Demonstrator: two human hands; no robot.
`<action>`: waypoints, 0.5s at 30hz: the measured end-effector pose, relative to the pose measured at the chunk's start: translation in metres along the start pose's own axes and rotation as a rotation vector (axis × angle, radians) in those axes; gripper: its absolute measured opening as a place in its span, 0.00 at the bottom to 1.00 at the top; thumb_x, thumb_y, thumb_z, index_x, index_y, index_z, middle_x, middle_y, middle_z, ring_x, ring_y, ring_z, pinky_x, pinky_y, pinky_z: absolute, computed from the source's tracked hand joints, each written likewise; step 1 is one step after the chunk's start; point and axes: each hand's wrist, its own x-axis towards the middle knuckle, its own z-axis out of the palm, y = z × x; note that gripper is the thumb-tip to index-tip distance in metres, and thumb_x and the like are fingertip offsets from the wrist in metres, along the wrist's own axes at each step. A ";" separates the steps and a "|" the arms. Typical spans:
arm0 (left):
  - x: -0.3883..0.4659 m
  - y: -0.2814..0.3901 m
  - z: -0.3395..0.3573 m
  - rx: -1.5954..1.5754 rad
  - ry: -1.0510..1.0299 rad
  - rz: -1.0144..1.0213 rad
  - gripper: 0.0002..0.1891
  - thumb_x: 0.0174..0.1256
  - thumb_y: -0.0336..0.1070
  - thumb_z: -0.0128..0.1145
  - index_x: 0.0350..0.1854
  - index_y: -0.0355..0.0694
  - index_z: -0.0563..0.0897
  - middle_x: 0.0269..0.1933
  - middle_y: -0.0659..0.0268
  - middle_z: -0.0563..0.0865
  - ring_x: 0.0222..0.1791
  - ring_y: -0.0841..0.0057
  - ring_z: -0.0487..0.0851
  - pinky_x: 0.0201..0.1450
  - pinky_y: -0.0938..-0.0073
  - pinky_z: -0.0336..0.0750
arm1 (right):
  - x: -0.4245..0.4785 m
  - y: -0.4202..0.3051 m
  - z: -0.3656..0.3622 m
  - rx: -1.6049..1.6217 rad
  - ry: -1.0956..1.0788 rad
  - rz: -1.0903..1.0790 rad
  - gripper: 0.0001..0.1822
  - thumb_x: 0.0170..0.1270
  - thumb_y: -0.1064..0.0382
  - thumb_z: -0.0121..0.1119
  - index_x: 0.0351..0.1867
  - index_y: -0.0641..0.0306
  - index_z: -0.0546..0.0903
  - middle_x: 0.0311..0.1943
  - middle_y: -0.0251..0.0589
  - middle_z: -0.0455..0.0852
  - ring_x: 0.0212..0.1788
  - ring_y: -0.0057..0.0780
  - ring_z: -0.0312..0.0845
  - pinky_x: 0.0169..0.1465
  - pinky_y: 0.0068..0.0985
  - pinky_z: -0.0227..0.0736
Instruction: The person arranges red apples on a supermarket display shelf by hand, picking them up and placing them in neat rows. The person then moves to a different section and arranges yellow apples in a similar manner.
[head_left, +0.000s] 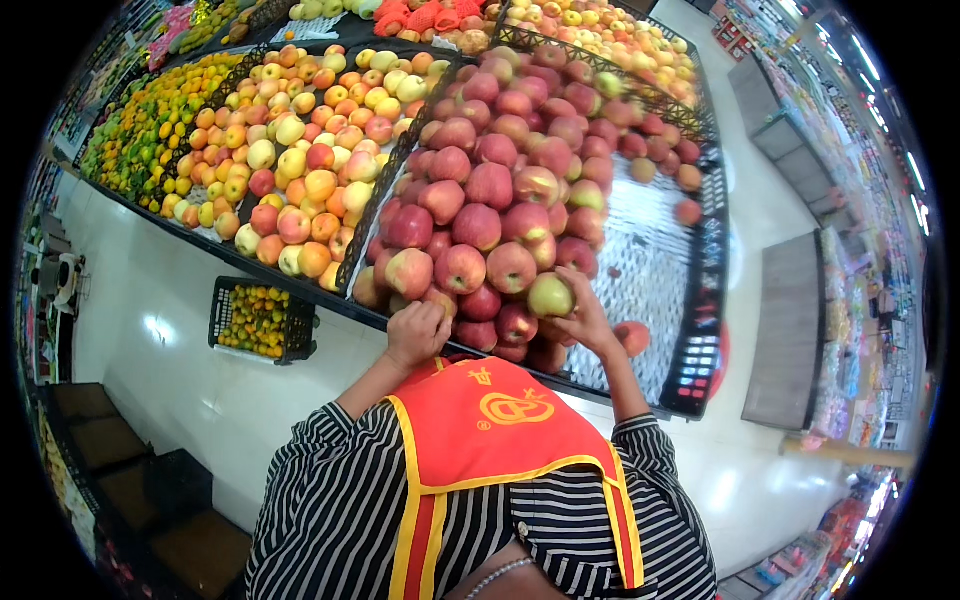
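Observation:
Several red apples (491, 185) lie heaped in a black plastic bin in front of me. My right hand (585, 311) has its thumb and fingers around the right side of a yellow-green apple (551, 295) at the near right of the heap. At the near left edge, my left hand (420, 330) has curled fingers against an apple (441, 300); whether it grips the apple is hidden. A loose red apple (632, 338) rests on the white textured liner (645, 262), right of my right wrist.
A black lattice divider (397, 176) separates the heap from paler apples (320, 185) on the left. Small orange and green fruit fills a crate (300, 330) on the floor at left. The bin's black slatted side wall (709, 300) stands at right. Grey display counters (784, 330) stand beyond the aisle.

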 end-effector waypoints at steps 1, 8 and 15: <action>0.000 -0.001 0.000 -0.002 0.002 0.014 0.10 0.63 0.44 0.60 0.28 0.45 0.77 0.26 0.65 0.78 0.28 0.66 0.80 0.29 0.65 0.75 | -0.002 0.000 0.001 -0.034 0.014 0.003 0.46 0.43 0.65 0.75 0.69 0.61 0.68 0.66 0.48 0.72 0.71 0.49 0.63 0.75 0.40 0.56; 0.000 0.000 -0.005 -0.050 -0.040 0.052 0.09 0.63 0.43 0.62 0.30 0.45 0.79 0.27 0.66 0.79 0.29 0.68 0.80 0.29 0.66 0.76 | -0.023 -0.001 0.012 -0.059 0.125 0.116 0.50 0.45 0.61 0.80 0.72 0.62 0.66 0.69 0.54 0.68 0.74 0.54 0.60 0.76 0.39 0.57; 0.003 0.004 -0.012 -0.171 -0.119 0.004 0.08 0.65 0.41 0.60 0.36 0.42 0.82 0.31 0.64 0.82 0.32 0.64 0.82 0.32 0.64 0.76 | -0.025 -0.010 0.015 -0.036 0.177 0.180 0.51 0.47 0.55 0.80 0.73 0.61 0.65 0.70 0.57 0.67 0.76 0.53 0.59 0.75 0.39 0.59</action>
